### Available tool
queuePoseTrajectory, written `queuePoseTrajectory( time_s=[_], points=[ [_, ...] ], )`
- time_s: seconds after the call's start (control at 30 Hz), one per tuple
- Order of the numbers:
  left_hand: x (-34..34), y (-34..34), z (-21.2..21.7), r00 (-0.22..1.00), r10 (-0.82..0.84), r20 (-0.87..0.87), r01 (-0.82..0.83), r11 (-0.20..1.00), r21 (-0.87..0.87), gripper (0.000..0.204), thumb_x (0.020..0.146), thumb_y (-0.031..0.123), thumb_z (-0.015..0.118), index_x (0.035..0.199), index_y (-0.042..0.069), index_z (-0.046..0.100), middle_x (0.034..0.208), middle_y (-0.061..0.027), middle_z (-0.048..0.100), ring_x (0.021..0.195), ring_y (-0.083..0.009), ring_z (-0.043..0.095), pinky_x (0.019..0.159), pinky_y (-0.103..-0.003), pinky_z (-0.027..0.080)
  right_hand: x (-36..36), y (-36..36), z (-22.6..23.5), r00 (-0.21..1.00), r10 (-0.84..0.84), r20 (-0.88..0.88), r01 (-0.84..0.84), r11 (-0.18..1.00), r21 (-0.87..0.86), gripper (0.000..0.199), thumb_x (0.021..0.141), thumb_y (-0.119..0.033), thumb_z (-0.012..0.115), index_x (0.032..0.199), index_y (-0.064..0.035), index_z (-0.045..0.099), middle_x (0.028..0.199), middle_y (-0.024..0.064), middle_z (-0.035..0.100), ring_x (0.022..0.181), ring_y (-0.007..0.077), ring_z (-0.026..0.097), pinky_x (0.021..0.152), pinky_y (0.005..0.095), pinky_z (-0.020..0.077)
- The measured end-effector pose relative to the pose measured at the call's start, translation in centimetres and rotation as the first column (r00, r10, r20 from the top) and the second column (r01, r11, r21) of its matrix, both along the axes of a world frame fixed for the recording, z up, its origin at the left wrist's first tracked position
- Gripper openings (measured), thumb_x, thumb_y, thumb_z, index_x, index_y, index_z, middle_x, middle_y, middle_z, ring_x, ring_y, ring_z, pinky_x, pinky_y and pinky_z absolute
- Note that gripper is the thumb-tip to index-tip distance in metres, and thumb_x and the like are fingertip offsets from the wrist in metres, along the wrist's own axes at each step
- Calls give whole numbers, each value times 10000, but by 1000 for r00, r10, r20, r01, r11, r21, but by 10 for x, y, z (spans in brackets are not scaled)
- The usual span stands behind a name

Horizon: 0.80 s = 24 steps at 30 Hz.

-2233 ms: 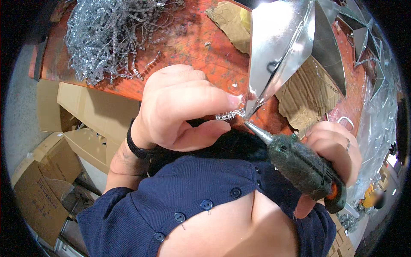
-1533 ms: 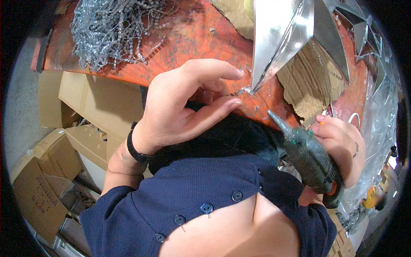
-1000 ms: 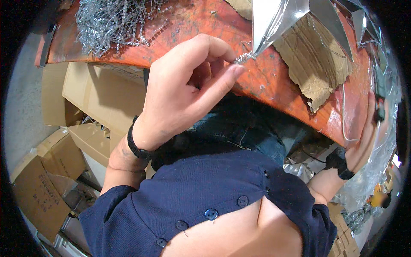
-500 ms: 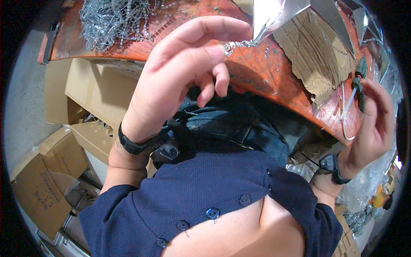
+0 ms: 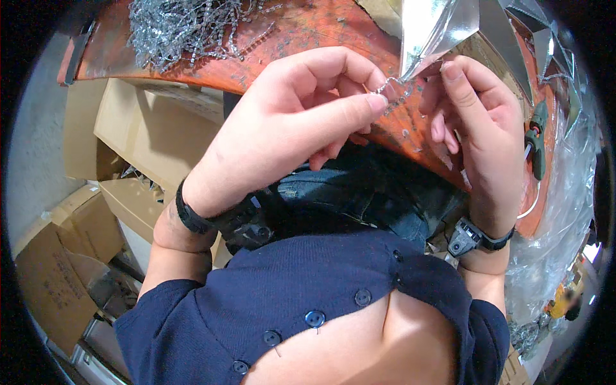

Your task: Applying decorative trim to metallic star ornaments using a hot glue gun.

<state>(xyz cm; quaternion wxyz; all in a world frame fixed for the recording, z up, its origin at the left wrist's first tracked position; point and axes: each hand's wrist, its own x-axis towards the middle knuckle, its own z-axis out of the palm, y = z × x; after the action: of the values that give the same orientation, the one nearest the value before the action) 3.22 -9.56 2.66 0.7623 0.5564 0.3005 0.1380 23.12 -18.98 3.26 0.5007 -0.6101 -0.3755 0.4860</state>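
Head view, clock hours read from picture centre. Left hand [image 5: 308, 106]: at 12 o'clock, fingertips toward 1; thumb and forefinger pinched on a strand [image 5: 384, 85], remaining fingers curled beneath. Strand: silver, beaded, short, bent in a small loop; located at 1 o'clock, between both hands, running from left fingertips to lower tip of silver piece. Silver piece [image 5: 443, 29]: at 1 o'clock, mirror-bright, folded, narrowing downward to a point above table. Right hand [image 5: 484, 119]: at 2 o'clock, fingers half curled, thumb tip just beside lower tip of silver piece; anything gripped there, cannot tell; contact with silver piece, likewise.

Glue gun [image 5: 538, 138]: dark green, out of hand, lying between 2 and 3 o'clock, beyond right hand, near table edge. Cord [image 5: 530, 208]: white, at 3 o'clock, curving below glue gun.

Table [image 5: 308, 29]: red, scuffed, across 11 to 3 o'clock. Strand pile [image 5: 183, 32]: silver, tangled, at 11 o'clock on table. Torn card [image 5: 380, 11]: brown, at 12 to 1 o'clock, partly behind silver piece. Star pieces [image 5: 548, 51]: silver, angular, at 2 o'clock. Plastic [image 5: 564, 186]: clear, crumpled, at 3 o'clock.

Boxes [image 5: 151, 125]: brown cardboard, from 8 to 10 o'clock. Top [image 5: 301, 276]: navy, ribbed, buttoned, at 6 o'clock. Wristbands [image 5: 191, 215]: black, one per wrist, at 8 and 4 o'clock.
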Motion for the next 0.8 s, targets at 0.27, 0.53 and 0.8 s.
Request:
queuePoseTrajectory(
  time_s=[0.27, 0.53, 0.8],
  points=[
    [5, -3, 5, 999, 42, 17, -41, 996, -75, 250, 996, 275, 548, 1065, 41, 604, 674, 36, 504, 488, -13, 403, 395, -170, 260, -3, 9, -5, 932, -33, -361, 29, 999, -17, 462, 1048, -297, 454, 1327, 70, 490, 789, 13, 561, 501, -5, 439, 371, 138, 338],
    [12, 3, -8, 986, 52, 158, 14, 920, -393, 235, 998, 313, 527, 996, 82, 569, 657, 37, 467, 455, -26, 351, 371, -180, 240, -3, 4, -14, 892, 44, -451, -25, 999, 47, 476, 1047, -294, 459, 1351, 72, 462, 823, 9, 555, 545, -8, 454, 381, 125, 328],
    [14, 2, -7, 983, 77, 169, -5, 919, -394, 188, 994, 272, 534, 993, 86, 555, 673, 37, 470, 425, -27, 378, 347, -173, 243, -15, 9, -14, 885, 11, -466, 16, 998, 55, 444, 1035, -288, 490, 1299, 68, 510, 774, -1, 554, 548, -4, 453, 384, 127, 329]
  ],
)
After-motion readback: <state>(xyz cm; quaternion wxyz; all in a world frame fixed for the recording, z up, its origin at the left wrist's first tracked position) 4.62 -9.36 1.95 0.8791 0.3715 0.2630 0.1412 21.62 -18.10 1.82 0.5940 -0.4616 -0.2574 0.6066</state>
